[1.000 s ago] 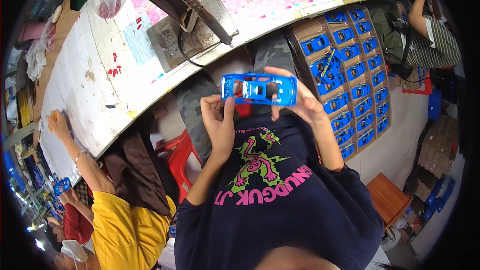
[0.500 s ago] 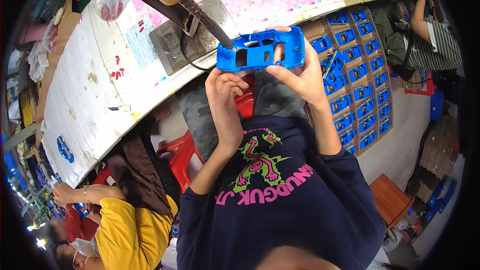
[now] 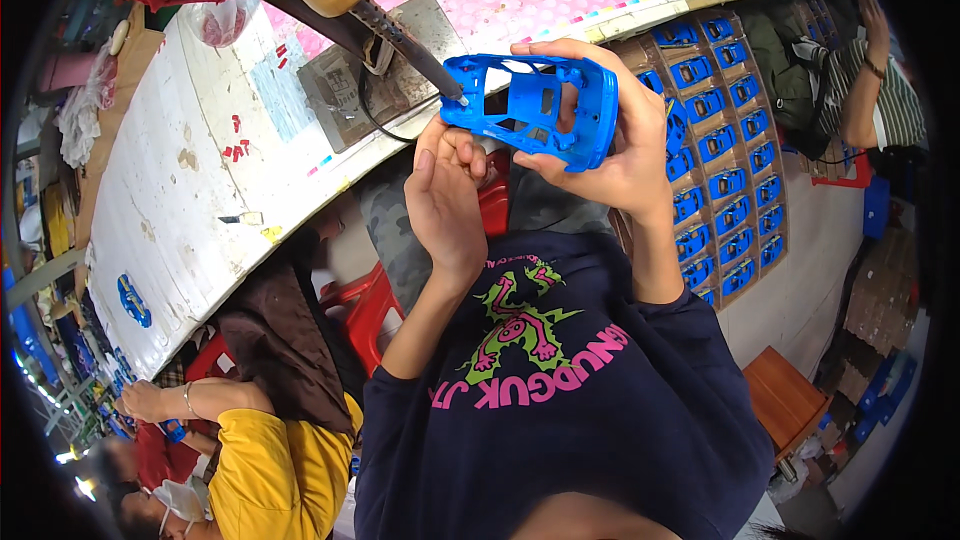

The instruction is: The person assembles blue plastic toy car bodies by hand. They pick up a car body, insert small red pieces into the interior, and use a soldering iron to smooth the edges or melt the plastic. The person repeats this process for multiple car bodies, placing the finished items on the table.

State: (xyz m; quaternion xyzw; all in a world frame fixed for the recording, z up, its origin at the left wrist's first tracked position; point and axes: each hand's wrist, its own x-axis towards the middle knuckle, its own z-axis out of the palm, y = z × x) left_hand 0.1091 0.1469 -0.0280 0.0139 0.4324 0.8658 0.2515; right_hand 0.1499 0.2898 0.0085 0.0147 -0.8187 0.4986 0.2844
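A hollow blue toy car body is held up near the table edge, its open inside facing me. My right hand is closed round its right end, thumb on the lower edge and fingers along the upper edge. My left hand is at the left end, a finger reaching behind the shell and the other fingers curled below it. The dark tip of a soldering iron with a yellowish handle meets the inside of the shell's left end. Whether the tip presses on the plastic is hard to tell.
A metal plate lies under the iron on the white table. Small red pieces and a small blade lie there too. Cardboard trays of blue car bodies stand right. Co-workers sit left, in a yellow shirt, and right.
My right hand has turned and tilted the car body, its right end now lower and nearer me. The left end stays at the iron's tip, with my left hand slightly shifted.
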